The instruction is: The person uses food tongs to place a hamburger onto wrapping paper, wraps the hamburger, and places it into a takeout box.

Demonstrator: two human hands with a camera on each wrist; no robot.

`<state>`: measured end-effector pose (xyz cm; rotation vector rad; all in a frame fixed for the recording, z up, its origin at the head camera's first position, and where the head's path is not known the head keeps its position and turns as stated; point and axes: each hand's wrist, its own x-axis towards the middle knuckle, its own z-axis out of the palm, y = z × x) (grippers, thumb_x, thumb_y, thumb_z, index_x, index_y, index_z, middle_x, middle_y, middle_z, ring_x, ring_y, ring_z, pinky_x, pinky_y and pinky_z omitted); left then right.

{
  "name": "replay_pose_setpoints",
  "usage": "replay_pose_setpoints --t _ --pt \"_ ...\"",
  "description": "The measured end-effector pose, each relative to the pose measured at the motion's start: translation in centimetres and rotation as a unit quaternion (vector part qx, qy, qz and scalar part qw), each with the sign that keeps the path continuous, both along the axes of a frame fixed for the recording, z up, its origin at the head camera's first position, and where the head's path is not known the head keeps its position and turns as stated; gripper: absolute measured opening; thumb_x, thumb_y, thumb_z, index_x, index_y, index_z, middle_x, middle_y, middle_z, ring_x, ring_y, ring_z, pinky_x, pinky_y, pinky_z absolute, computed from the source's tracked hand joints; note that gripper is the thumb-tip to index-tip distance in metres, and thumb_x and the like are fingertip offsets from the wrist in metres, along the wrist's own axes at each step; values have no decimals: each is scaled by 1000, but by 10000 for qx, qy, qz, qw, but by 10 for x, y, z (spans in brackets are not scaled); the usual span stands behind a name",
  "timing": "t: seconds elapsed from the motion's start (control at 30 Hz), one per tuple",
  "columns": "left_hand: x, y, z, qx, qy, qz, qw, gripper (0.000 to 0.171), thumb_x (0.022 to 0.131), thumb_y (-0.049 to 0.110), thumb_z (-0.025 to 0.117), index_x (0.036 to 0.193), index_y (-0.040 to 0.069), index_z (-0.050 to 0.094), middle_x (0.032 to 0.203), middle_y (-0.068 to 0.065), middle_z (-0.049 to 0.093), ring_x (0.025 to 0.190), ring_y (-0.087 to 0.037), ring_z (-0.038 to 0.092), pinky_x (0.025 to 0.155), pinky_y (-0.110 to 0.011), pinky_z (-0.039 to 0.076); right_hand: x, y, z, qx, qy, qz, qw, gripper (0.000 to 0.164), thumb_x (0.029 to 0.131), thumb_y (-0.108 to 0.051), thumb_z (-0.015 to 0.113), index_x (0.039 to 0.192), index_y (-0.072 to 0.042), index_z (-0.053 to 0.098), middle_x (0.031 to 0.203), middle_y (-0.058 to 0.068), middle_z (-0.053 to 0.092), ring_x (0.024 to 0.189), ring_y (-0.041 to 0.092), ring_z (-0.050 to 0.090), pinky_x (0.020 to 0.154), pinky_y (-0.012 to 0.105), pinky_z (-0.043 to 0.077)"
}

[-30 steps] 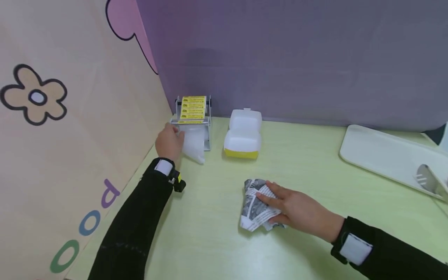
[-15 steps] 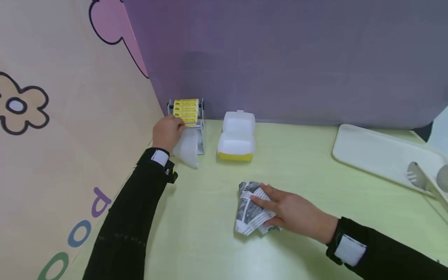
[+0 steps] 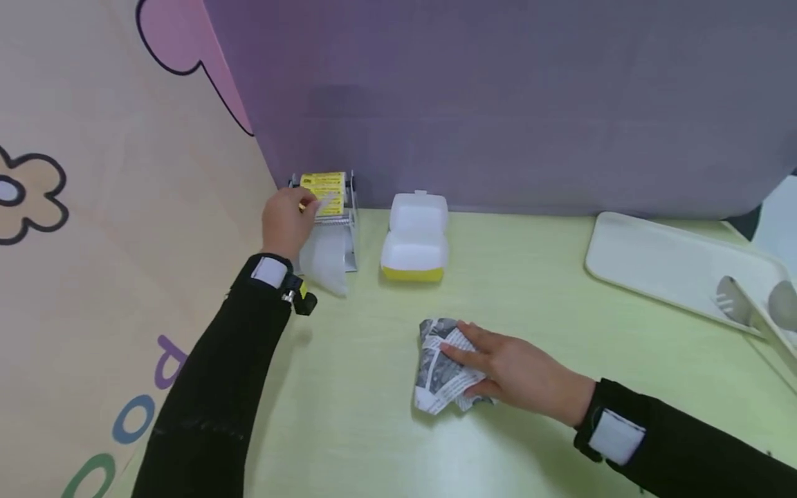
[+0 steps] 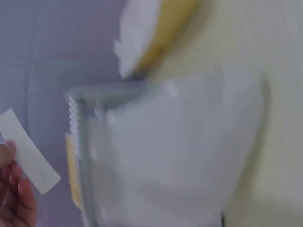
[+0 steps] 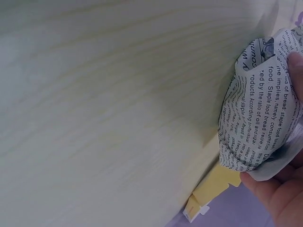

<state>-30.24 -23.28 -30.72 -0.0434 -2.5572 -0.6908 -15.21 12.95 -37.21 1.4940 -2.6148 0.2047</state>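
Observation:
In the head view my left hand [image 3: 286,221], raised at the front of a metal label dispenser [image 3: 352,242], pinches a small label strip between thumb and fingers. Its pale back faces the left wrist view, where the label [image 4: 29,153] appears apart from the dispenser. A roll of yellow printed labels [image 3: 326,183] sits in the dispenser, and white backing paper [image 3: 325,256] hangs from its front. My right hand [image 3: 519,373] holds a package wrapped in newsprint-patterned paper [image 3: 443,370] against the table, thumb on the near side and fingers over the top.
An open white takeout box with a yellow base [image 3: 414,249] stands right of the dispenser. A white tray [image 3: 654,252] lies at the right, with serving tongs [image 3: 759,318] across it. A decorated wall panel [image 3: 156,173] borders the left side; a purple-grey backdrop [image 3: 498,104] rises behind.
My left hand has risen from the dispenser's lower front to its top edge, and a loose label now shows in its fingers. My right hand stays on the package; the head view shifts slightly.

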Motion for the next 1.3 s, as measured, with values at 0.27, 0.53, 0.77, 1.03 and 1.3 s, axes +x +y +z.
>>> replay_pose_setpoints --t 0.27,0.53,0.77,1.03,1.3 --pt "42 75 21 2032 -1065 -2000 9526 31 98 27 60 117 3 63 110 -11 64 94 -28 61 78 -32 53 -6 -5 3 27 27 -210 9998 70 78 -39 79 139 -14 55 140 28 46 97 29 66 78 36 56" --pt "91 143 4 4559 -3643 -2736 7646 48 105 41 36 129 0 45 128 -17 49 114 -32 52 89 -38 53 -16 -14 1 -25 -43 -365 9993 66 77 -37 81 137 -19 58 117 18 48 76 13 53 66 26 52" --pt "92 164 -4 4778 -4201 -2661 7242 67 101 58 29 146 7 35 145 -16 39 132 -36 40 100 -50 44 -22 -18 -1 279 903 -281 9951 70 71 -46 82 133 -20 62 108 11 57 101 27 54 92 41 46" --pt "82 174 -3 4698 -4898 -2442 6926 79 95 70 30 155 18 23 155 -18 27 140 -42 26 99 -64 38 -15 -20 -7 87 1321 -521 9898 71 67 -47 84 129 -18 65 102 3 64 94 25 58 83 42 49" --pt "83 176 -6 4338 -4958 -2529 7085 79 95 69 31 155 19 20 154 -20 27 141 -44 24 105 -62 31 -10 -15 -3 -456 560 -512 9961 69 76 -34 82 134 -7 56 115 9 66 102 25 62 90 39 50"
